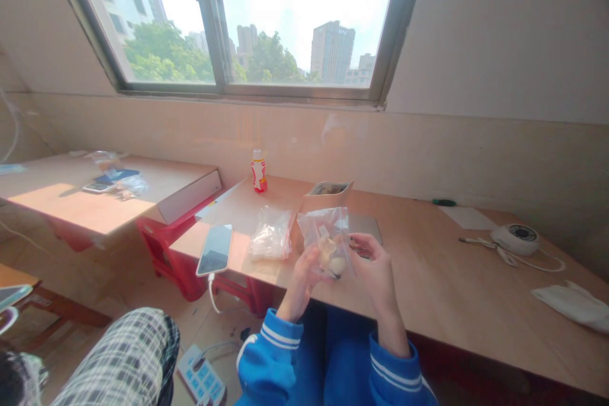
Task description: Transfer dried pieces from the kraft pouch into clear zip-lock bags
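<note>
The left hand (301,282) and the right hand (375,273) hold up a clear plastic bag (328,241) with pale, lumpy bits inside, and each grip is closed on a side of the bag. The bag is just over the near edge of the light wooden counter (428,279). A second clear bag (271,233) lies to the left, and a brown paper pouch (328,193) stands just behind the held bag.

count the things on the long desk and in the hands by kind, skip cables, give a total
clear plastic bags: 2
phones: 1
red and white bottles: 1
brown pouches: 1
silver flat devices: 1
white paper sheets: 1
small green items: 1
round white devices: 1
white cloths: 1
total: 10
</note>
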A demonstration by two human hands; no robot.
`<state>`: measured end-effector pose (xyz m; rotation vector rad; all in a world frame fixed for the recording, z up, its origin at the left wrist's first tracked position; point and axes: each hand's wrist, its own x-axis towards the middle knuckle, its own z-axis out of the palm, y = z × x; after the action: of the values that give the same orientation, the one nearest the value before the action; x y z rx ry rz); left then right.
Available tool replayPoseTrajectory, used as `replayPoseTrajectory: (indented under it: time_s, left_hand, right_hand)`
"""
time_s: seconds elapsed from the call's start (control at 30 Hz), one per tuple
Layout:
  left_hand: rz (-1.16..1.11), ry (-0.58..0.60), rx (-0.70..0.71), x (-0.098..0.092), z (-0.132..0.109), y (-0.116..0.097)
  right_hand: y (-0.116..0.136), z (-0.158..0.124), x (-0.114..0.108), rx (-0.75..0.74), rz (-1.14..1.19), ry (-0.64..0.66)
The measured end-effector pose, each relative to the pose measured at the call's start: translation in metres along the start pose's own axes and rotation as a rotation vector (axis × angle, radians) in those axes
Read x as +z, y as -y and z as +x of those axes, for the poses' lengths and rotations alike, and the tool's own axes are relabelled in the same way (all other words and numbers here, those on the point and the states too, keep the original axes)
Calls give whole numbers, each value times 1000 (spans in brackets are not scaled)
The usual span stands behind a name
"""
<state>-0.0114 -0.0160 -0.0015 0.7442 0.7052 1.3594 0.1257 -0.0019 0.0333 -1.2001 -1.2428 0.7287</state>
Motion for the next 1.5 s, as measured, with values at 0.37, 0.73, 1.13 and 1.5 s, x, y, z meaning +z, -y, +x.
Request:
replayPoseTrajectory:
  time_s: [0.37, 0.73, 1.13, 1.5]
  left_hand:
    - [-25, 96, 0, 1, -3, -2]
    - [-305, 35, 65, 2, -8, -13]
    - [-269, 21, 62, -13, -4, -11]
    - [50, 34, 170, -7, -6, -17]
  right_hand:
    - [-2, 0, 5, -94, -61, -44]
    - [39, 69, 23, -375, 106, -142]
    - [44, 65, 13, -416, -10, 136]
    - [40, 41, 1, -275, -123, 718]
